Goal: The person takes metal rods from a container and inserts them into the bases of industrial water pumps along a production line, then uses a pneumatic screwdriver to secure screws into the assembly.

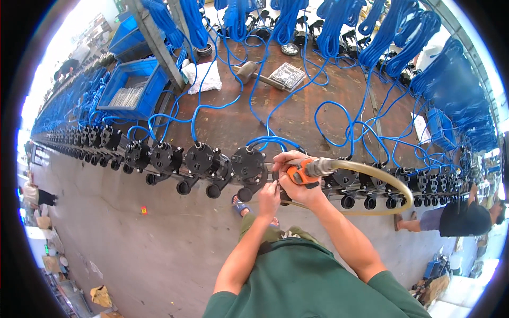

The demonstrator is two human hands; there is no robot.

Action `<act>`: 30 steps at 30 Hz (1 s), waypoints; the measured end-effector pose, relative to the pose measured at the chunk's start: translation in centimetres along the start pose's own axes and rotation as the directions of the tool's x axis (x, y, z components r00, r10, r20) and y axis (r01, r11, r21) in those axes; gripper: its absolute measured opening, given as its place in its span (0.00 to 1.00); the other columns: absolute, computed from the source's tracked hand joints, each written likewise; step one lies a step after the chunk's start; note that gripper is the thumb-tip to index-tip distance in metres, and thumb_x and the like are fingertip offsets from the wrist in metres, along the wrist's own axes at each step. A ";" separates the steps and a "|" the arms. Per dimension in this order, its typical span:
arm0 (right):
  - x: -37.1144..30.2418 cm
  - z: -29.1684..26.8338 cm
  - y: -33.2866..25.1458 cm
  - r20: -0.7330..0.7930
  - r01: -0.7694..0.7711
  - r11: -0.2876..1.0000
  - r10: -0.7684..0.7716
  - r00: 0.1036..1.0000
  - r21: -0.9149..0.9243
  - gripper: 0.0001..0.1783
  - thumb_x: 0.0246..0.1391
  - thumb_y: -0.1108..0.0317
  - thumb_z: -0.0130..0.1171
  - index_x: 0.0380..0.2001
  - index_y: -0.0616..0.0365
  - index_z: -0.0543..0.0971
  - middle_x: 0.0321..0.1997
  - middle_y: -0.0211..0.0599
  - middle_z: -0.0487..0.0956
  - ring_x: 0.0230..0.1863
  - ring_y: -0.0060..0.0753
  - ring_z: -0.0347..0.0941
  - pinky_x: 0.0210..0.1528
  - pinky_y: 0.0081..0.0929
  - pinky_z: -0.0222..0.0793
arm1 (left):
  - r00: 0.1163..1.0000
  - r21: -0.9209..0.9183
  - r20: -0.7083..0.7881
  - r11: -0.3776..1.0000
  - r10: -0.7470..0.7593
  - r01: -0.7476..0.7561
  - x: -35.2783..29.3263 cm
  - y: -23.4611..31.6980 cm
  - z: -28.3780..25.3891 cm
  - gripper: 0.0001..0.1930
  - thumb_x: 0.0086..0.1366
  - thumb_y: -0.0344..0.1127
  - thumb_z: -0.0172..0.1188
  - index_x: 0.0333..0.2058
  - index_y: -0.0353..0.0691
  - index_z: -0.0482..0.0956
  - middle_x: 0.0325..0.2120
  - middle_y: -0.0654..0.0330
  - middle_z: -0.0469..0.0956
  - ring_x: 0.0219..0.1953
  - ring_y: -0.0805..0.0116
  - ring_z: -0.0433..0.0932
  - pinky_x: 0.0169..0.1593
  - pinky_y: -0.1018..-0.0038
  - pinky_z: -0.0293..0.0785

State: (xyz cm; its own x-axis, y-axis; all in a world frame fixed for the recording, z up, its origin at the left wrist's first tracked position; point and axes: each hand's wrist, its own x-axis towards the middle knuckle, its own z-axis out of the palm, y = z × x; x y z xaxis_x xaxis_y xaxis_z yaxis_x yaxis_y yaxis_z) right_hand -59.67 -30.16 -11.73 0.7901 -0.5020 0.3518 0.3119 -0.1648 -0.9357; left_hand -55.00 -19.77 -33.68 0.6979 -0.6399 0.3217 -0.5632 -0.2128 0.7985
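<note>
My right hand (303,194) is wrapped round an orange-and-black air tool (301,174), whose metal fitting joins a yellowish hose (395,184). The hose loops out to the right and curves back below the tool. Close beside it, my left hand (269,198) has its fingers pinched together at the table's edge; what they grip, if anything, is hidden. Just left of both hands stands a black pump-like unit (247,164) with a round bolted lid and a blue cable. Another such unit (200,158) sits further left. The work under my hands is mostly covered by them.
Similar black units line the table edge both ways. On the brown table (222,119) lie a mallet (247,71), a metal plate (288,76), a white cloth (203,77) and loose blue cables. A blue crate (132,90) stands left. At right, another person (466,219) works.
</note>
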 end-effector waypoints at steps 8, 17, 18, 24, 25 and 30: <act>-1.5 -7.2 -8.4 -0.458 0.183 0.980 -0.126 0.880 0.082 0.15 0.49 0.80 0.57 0.43 0.67 0.78 0.35 0.41 0.80 0.29 0.21 0.76 0.33 0.20 0.75 | 0.934 0.023 -0.102 0.940 0.342 -0.342 14.5 17.7 -17.0 0.03 0.63 0.25 0.63 0.35 0.33 0.82 0.29 0.57 0.82 0.30 0.69 0.79 0.37 0.74 0.75; -5.1 -9.4 -6.8 -0.686 0.021 0.997 -0.066 0.725 -0.074 0.15 0.48 0.81 0.58 0.41 0.68 0.75 0.30 0.47 0.77 0.23 0.27 0.74 0.22 0.22 0.74 | -0.011 -0.262 0.950 0.774 0.313 -0.576 31.8 8.2 0.8 0.12 0.57 0.35 0.65 0.40 0.41 0.87 0.34 0.49 0.84 0.41 0.47 0.81 0.46 0.56 0.78; -5.2 -9.3 -6.8 -0.714 -0.017 0.997 -0.040 0.699 -0.072 0.14 0.49 0.80 0.60 0.41 0.68 0.75 0.30 0.47 0.77 0.23 0.27 0.75 0.22 0.22 0.74 | -0.142 -0.380 0.923 0.784 0.358 -0.491 30.6 6.6 3.5 0.15 0.56 0.33 0.65 0.43 0.41 0.86 0.34 0.47 0.83 0.40 0.45 0.81 0.46 0.56 0.77; -3.6 -7.4 -6.0 -0.880 -0.125 0.988 -0.020 0.475 -0.090 0.11 0.44 0.81 0.59 0.35 0.69 0.79 0.30 0.49 0.82 0.21 0.26 0.78 0.26 0.21 0.78 | -0.470 -0.647 0.734 0.717 0.491 -0.261 26.6 4.4 10.4 0.15 0.54 0.30 0.64 0.42 0.39 0.85 0.30 0.45 0.82 0.37 0.44 0.81 0.42 0.54 0.76; -3.2 -6.9 -6.0 -0.891 -0.150 0.986 0.002 0.453 -0.074 0.11 0.44 0.81 0.59 0.35 0.69 0.79 0.30 0.49 0.82 0.20 0.26 0.78 0.26 0.21 0.77 | -0.502 -0.659 0.718 0.703 0.482 -0.267 26.6 3.8 10.7 0.15 0.53 0.30 0.63 0.41 0.39 0.85 0.29 0.45 0.81 0.37 0.44 0.81 0.41 0.54 0.76; 0.3 -5.8 -5.3 -0.892 -0.142 0.984 -0.028 0.452 -0.103 0.12 0.45 0.82 0.59 0.36 0.67 0.79 0.30 0.47 0.81 0.21 0.26 0.78 0.25 0.21 0.76 | -0.564 -0.746 0.640 0.600 0.523 -0.289 26.8 3.3 10.2 0.18 0.53 0.23 0.58 0.45 0.35 0.80 0.34 0.50 0.81 0.46 0.50 0.79 0.50 0.59 0.76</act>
State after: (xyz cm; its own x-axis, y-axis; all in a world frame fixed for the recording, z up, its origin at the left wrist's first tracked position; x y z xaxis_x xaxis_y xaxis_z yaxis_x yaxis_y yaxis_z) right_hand -64.17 -34.37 -6.85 -0.1223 -0.9792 0.1619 0.1400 -0.1786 -0.9739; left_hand -42.70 -45.10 -27.60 -0.9707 -0.2228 -0.0895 -0.2101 0.6081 0.7656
